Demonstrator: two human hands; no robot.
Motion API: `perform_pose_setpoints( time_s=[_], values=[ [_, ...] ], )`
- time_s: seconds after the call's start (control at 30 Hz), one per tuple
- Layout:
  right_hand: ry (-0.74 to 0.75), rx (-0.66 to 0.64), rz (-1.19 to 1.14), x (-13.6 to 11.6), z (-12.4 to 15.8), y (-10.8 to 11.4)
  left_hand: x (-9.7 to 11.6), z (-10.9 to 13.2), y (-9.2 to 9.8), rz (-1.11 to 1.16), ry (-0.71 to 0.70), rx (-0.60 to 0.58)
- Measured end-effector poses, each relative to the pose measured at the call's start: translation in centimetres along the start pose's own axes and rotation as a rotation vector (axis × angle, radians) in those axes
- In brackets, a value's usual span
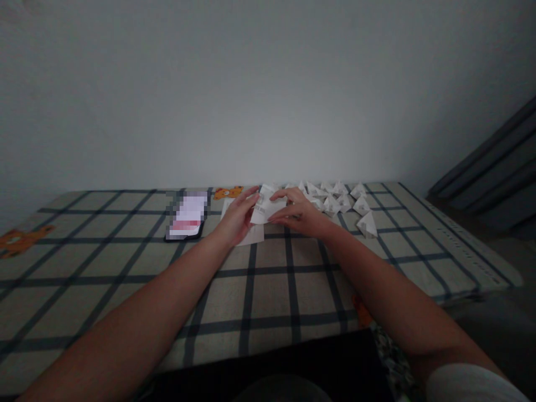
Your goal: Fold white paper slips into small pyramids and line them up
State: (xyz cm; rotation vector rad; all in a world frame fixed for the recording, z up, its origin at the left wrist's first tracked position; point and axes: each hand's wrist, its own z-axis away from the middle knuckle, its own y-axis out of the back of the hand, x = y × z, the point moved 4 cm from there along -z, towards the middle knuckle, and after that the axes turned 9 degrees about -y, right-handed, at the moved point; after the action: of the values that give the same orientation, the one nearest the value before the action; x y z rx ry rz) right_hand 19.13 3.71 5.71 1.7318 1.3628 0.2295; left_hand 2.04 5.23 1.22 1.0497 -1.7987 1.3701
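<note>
Between my two hands is a small sheet of white paper [268,205] with faint print on it, held up above the table. My left hand [238,219] grips its left edge, fingers closed on it. At the right edge my right hand [299,212] pinches the same sheet between thumb and fingers. Under my left hand lies flat white paper [252,235], partly covered by the hand. Just beyond and right of my right hand stand several folded white paper pieces [330,204], pointed like little boats or pyramids.
A phone [184,216] with a blurred lit screen lies left of my hands. The table has a checked cloth [221,296] printed with orange bears [228,193]. A pale wall [251,95] rises behind the far edge. Dark folded fabric [494,162] hangs at the right.
</note>
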Motion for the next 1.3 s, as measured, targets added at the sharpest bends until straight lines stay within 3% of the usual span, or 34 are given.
perform_pose_setpoints(
  time_s=[0.17,0.4,0.57,0.67,0.83,1.03,1.3],
  values=[
    [-0.019,0.006,0.053,0.2,0.1,-0.2,0.1,-0.1,-0.1,0.022,-0.041,-0.051],
    [-0.149,0.129,0.032,0.2,0.1,0.8,-0.3,-0.1,0.8,-0.066,-0.032,0.071],
    [-0.194,0.243,-0.026,0.5,0.2,1.3,-0.4,0.5,0.0,-0.19,0.008,-0.048],
    [-0.167,0.216,-0.063,0.8,0.1,0.9,-0.5,0.8,-0.5,-0.191,0.024,-0.135],
    [-0.191,0.272,-0.023,1.4,0.1,0.5,-0.3,0.7,-0.5,-0.12,0.001,-0.111],
    [-0.216,0.29,0.015,1.2,0.0,0.8,0.1,0.8,-0.6,-0.39,-0.066,-0.15],
    [-0.318,0.203,-0.069,1.4,0.2,0.4,0.1,1.2,-1.0,-0.47,-0.091,-0.208]
  ],
)
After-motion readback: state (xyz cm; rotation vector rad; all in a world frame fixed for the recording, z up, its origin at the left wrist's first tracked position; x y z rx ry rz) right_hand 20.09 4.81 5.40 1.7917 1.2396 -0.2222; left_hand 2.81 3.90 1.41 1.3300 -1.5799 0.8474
